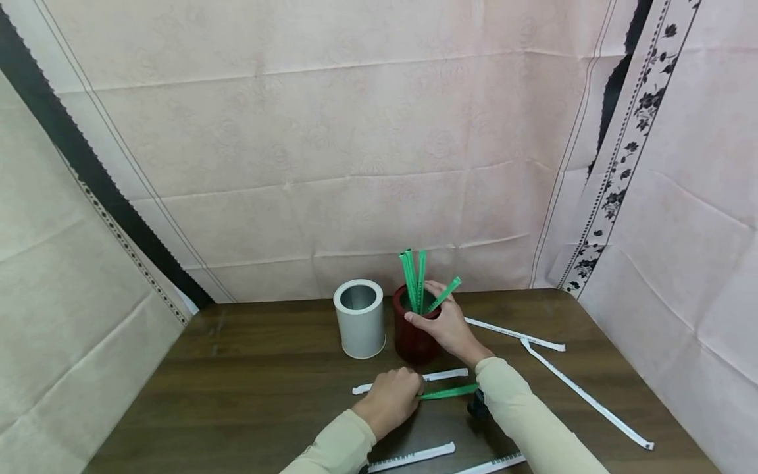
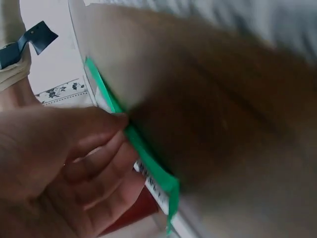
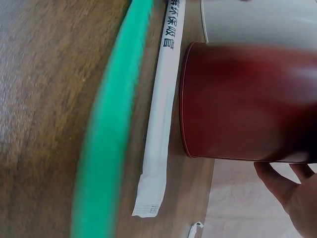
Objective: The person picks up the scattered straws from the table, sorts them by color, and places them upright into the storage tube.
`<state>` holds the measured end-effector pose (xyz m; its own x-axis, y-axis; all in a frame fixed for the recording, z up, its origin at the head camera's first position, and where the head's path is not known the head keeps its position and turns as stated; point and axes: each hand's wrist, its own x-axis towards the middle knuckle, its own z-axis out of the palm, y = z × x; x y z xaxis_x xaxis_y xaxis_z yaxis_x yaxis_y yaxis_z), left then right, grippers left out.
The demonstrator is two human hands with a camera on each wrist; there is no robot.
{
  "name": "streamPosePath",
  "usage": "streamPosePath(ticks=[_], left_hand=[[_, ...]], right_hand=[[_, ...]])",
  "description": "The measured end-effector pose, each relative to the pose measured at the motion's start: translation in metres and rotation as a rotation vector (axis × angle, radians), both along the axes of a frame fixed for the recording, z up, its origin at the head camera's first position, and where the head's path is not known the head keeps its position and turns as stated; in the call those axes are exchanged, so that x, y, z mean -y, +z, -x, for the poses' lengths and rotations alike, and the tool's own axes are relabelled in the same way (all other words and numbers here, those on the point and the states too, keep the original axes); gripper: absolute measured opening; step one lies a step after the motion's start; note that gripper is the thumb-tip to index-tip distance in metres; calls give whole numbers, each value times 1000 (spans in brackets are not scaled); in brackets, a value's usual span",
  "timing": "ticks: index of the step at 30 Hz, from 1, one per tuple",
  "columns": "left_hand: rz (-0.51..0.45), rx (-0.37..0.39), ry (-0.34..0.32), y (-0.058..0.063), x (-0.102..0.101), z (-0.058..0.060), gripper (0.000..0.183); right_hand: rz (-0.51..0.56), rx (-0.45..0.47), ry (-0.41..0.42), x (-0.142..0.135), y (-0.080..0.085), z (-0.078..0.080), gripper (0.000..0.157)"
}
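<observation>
My left hand (image 1: pixel 392 398) pinches a green-wrapped straw (image 1: pixel 450 392) low over the table, thumb and fingertips at one end in the head view. The left wrist view shows the green wrapper (image 2: pixel 148 153) bent near one end. My right hand (image 1: pixel 447 326) grips the dark red cup (image 1: pixel 414 342) near its rim, thumb on the near side and fingers on the far side. Several green straws (image 1: pixel 410 276) stand in that cup, one leaning right beside the fingers. In the right wrist view, fingertips touch the red cup's (image 3: pixel 247 99) side.
A white cup (image 1: pixel 361 326) stands left of the red one. A white-wrapped straw (image 1: pixel 445 374) with printed characters lies behind my left hand. More white straws lie at the right (image 1: pixel 586 395) and the table's front (image 1: pixel 411 457). Cloth walls (image 1: pixel 355 164) enclose the wooden table (image 1: pixel 249 395).
</observation>
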<state>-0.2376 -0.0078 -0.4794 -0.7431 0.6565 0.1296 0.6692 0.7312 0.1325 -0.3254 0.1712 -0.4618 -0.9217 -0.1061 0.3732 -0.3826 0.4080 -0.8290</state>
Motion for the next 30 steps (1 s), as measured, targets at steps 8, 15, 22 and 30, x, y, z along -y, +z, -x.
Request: streamPosePath(ticks=[8, 15, 22, 30], left_hand=[[128, 21, -106, 2, 45, 1, 35], [-13, 14, -74, 12, 95, -6, 16], [-189, 115, 6, 31, 127, -9, 15], [-639, 46, 97, 111, 132, 7, 14]], right_hand=[[7, 0, 3, 0, -2, 0, 86], [-1, 14, 6, -1, 1, -3, 85], [7, 8, 1, -1, -1, -3, 82], [22, 3, 11, 2, 0, -3, 82]])
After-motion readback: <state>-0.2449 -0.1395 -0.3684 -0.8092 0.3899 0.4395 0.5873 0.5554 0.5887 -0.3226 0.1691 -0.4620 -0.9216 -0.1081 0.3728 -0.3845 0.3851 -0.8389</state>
